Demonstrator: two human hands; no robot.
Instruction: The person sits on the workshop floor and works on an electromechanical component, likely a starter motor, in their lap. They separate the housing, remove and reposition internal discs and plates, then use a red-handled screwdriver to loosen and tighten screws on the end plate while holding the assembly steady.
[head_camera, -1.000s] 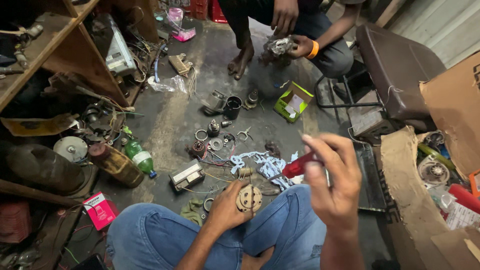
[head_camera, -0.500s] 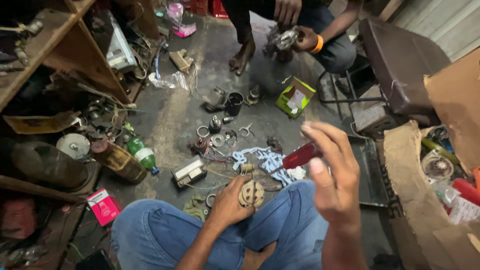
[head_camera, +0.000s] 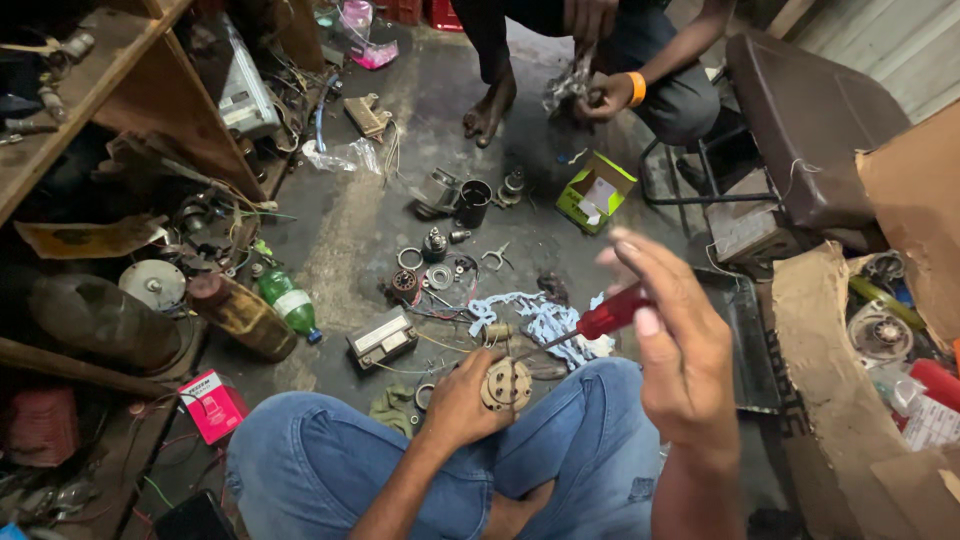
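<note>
The right hand (head_camera: 685, 350) is closed around a red-handled screwdriver (head_camera: 600, 322), raised above the knees. Its long axis slants from the handle at upper right down-left, the thin shaft pointing toward the round metal part (head_camera: 507, 383) that the left hand (head_camera: 465, 402) grips against the jeans. The tip sits near the part but I cannot tell whether it touches. Judging by the loose rings and small parts (head_camera: 435, 270) lying on the floor (head_camera: 340, 240) beyond, disassembly looks partly done; this piece is yet intact.

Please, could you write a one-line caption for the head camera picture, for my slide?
Seated on a workshop floor, a person's left hand steadies a round metal part while the right hand holds a red-handled screwdriver.
</note>
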